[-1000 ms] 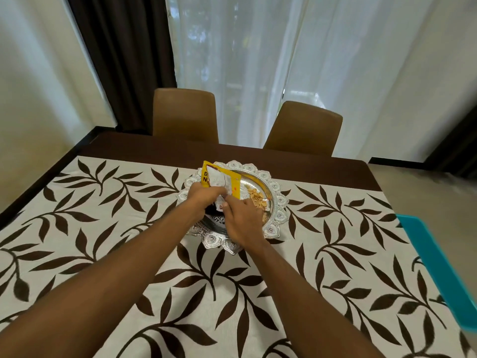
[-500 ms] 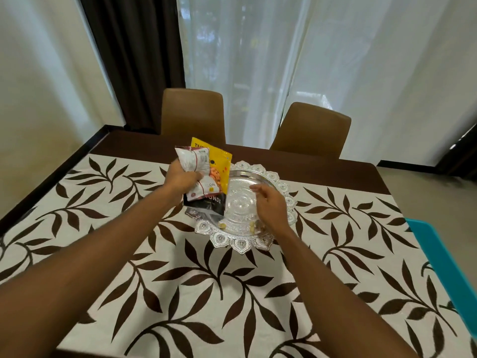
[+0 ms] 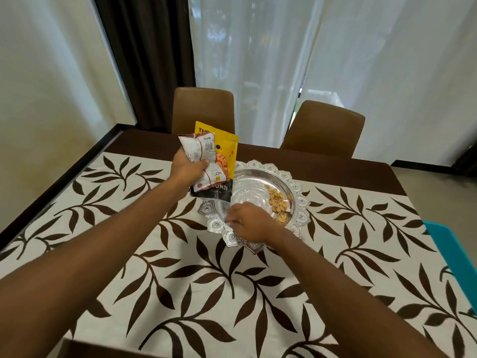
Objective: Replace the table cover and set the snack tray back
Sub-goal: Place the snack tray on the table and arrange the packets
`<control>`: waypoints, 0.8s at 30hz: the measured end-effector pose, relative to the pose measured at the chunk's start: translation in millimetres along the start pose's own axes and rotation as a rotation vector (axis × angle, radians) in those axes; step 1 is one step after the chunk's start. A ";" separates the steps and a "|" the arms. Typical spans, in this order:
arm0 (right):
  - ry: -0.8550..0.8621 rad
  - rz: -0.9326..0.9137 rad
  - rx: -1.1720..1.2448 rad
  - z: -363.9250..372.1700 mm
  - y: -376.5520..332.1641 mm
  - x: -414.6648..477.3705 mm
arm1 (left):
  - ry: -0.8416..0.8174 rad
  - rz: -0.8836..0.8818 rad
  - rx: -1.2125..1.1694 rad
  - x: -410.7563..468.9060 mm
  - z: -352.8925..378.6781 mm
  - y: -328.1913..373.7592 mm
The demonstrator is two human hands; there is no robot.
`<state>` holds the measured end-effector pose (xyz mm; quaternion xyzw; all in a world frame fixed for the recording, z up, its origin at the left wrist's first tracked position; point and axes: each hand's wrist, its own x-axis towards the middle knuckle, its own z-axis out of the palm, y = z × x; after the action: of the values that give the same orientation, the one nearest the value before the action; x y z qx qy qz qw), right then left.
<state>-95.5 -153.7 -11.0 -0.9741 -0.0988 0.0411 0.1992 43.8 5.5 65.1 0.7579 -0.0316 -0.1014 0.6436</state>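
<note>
A round silver snack tray (image 3: 299, 200) with a scalloped rim rests on the cream table cover (image 3: 180, 275) printed with brown leaves. Loose nuts (image 3: 278, 202) lie on the tray's right side. My left hand (image 3: 186, 171) holds two snack packets upright above the tray's left edge: a white and red packet (image 3: 200, 153) in front, a yellow and black almond packet (image 3: 224, 161) behind. My right hand (image 3: 251, 223) is at the tray's near rim, fingers curled against it; whether it grips the rim is unclear.
Two brown chairs (image 3: 204, 109) (image 3: 325, 127) stand at the far side of the dark wooden table (image 3: 322, 164). A teal object's edge (image 3: 451, 257) shows at the right. Dark and sheer curtains hang behind.
My left hand lifted the two packets off the tray, up and to the left. My right hand moved back from the tray's middle to its near rim, which uncovered the nuts.
</note>
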 end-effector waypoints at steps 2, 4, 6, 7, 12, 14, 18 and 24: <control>-0.023 -0.021 -0.043 -0.1 3.9 -10.6 | 0.010 0.002 -0.003 1.0 -0.8 -2.1; -0.012 0.013 -0.070 -6.9 18.7 -22.4 | 0.010 -0.013 -0.014 0.6 -1.2 -6.9; -0.009 0.081 -0.078 -23.1 31.7 -33.5 | 0.006 -0.036 -0.018 -0.7 0.4 -13.2; 0.037 0.111 -0.065 -30.6 38.8 -36.6 | 0.010 -0.048 -0.013 -2.3 1.5 -15.8; 0.216 0.369 -0.071 -67.4 63.6 -26.1 | 0.001 -0.077 -0.030 -5.4 9.9 -24.0; 0.123 0.454 -0.164 -74.2 72.8 -24.9 | -0.021 -0.087 -0.018 -4.8 13.0 -26.3; 0.015 0.456 -0.224 -74.7 83.2 -28.1 | -0.042 -0.089 0.006 -3.5 18.8 -32.2; -0.084 0.443 -0.184 -71.6 87.4 -18.9 | -0.077 -0.122 -0.040 -4.3 26.7 -43.8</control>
<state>-90.0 -263.7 20.8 -0.9835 0.1057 0.1150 0.0916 30.8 -12.2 18.6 0.7410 -0.0082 -0.1701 0.6495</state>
